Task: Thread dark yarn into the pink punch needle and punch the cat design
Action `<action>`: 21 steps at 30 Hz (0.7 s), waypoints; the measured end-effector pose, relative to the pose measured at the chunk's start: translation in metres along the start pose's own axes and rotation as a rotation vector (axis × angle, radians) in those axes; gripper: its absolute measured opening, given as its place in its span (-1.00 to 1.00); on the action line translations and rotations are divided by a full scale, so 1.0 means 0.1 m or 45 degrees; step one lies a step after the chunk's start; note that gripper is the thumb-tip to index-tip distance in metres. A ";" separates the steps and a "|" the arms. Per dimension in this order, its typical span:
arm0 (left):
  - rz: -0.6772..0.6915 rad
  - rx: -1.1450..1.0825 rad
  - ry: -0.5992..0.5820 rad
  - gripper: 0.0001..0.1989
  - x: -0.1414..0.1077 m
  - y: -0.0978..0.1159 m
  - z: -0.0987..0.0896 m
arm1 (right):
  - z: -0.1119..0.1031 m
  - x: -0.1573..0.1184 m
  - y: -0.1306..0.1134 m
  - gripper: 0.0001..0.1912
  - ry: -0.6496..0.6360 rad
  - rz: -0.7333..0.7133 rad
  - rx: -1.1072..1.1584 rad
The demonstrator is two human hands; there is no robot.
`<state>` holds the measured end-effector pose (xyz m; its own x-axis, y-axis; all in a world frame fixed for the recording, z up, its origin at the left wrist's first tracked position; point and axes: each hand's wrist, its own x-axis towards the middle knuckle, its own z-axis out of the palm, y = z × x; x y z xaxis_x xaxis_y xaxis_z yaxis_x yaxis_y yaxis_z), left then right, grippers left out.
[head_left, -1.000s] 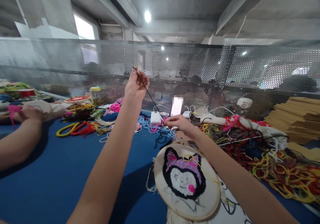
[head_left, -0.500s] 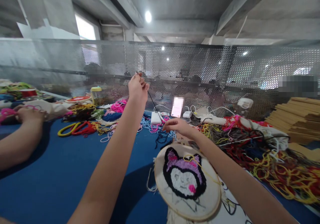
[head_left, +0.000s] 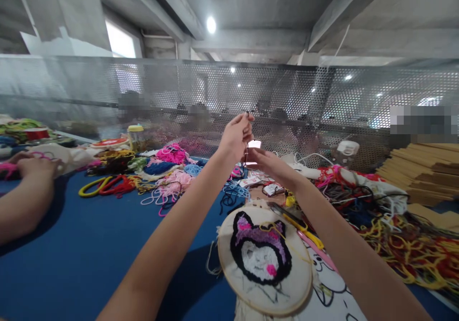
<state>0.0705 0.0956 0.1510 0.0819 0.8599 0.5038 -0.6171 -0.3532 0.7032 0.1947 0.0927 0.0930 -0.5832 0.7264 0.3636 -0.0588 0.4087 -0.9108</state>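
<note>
Two bare hands, both raised above the blue tabletop [head_left: 89, 244]. The left hand [head_left: 236, 134], the higher, is closed with its fingertips pinched on one strand of black yarn [head_left: 246, 153]. The right hand [head_left: 267, 162], just below, reaches inward, palm down, fingers partly bent beside the strand; whether it grips cannot be told. Below: one round wooden embroidery hoop [head_left: 297, 283] bearing one black, purple and white character; one yellow-handled tool [head_left: 308, 233] lies beside it.

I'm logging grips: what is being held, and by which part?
Black yarn, by its upper part, in the left hand; whether the right hand grips it is unclear.
</note>
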 end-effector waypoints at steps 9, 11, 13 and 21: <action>0.021 -0.043 -0.051 -0.69 0.00 0.10 -0.03 | 0.17 0.06 0.03 -0.66 -0.041 -0.044 0.081; 0.046 -0.058 -0.020 -0.69 0.04 0.18 -0.10 | 0.18 0.07 0.09 -0.66 -0.105 -0.023 0.076; 0.075 -0.072 0.029 -0.69 0.07 0.26 -0.18 | 0.21 0.06 0.13 -0.66 -0.161 0.012 0.072; 0.200 -0.171 0.208 -0.67 0.15 0.57 -0.51 | 0.44 0.03 0.23 -0.62 -0.281 0.161 0.051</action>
<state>-0.0031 0.1069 0.1730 -0.1440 0.8503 0.5062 -0.7113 -0.4446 0.5444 0.1559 0.0798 0.0647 -0.7505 0.6302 0.1990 -0.0041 0.2968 -0.9549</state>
